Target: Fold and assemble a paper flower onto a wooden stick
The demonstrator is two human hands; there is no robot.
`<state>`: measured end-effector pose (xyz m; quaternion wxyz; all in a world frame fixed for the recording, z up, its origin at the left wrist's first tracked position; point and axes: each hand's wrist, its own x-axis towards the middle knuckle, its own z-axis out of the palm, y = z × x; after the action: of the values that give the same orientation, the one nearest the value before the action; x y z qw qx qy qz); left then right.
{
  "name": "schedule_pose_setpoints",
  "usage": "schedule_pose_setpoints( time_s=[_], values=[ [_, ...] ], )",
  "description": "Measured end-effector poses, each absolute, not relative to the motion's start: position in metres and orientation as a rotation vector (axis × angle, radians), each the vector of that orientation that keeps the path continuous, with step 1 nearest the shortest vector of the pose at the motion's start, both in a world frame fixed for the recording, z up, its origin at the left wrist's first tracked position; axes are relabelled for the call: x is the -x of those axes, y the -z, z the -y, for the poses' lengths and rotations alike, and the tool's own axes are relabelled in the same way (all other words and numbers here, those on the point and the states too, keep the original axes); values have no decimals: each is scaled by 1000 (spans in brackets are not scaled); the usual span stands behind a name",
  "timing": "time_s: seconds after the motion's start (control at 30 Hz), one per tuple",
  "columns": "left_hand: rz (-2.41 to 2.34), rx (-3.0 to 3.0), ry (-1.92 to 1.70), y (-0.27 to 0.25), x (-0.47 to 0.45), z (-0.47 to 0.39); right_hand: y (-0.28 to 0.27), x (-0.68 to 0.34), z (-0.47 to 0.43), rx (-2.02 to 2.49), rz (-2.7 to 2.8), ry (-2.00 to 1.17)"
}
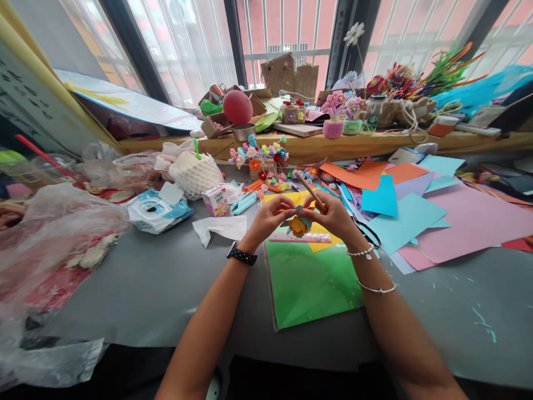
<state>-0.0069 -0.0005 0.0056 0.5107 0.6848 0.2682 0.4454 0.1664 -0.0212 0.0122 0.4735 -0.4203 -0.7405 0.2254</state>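
Note:
Between my two hands hangs a small paper flower (298, 226), yellow-orange in the middle with grey-blue petals or leaves around it. My left hand (270, 218) pinches its upper edge between thumb and fingertips. From the other side, my right hand (332, 218) pinches it too, and a thin brown stick (308, 190), perhaps a pencil, lies held in that hand, pointing up and left. Below the flower is a pink patterned ruler (306, 238) on yellow paper (320, 244). Under these lies a green sheet (310, 286) in a clear sleeve.
Coloured paper sheets (478, 222) spread to the right. On the left are a wet-wipes pack (156, 210), a small pink-white box (216, 201), a foam-netted fruit (195, 175) and plastic bags (62, 233). Pipe-cleaner flowers (258, 153) stand ahead, below a crowded windowsill (300, 147).

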Motion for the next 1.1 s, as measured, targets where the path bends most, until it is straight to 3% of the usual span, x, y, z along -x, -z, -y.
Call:
schedule_pose_setpoints(
  time_s=[0.33,1.1],
  values=[
    [-635,-1641,-1024,-12,8,6,-14,-165,27,1016,1716,-995],
    [-671,-1724,-1032,-5,10,-2,-10,-166,22,1028,1839,-804]
  ],
)
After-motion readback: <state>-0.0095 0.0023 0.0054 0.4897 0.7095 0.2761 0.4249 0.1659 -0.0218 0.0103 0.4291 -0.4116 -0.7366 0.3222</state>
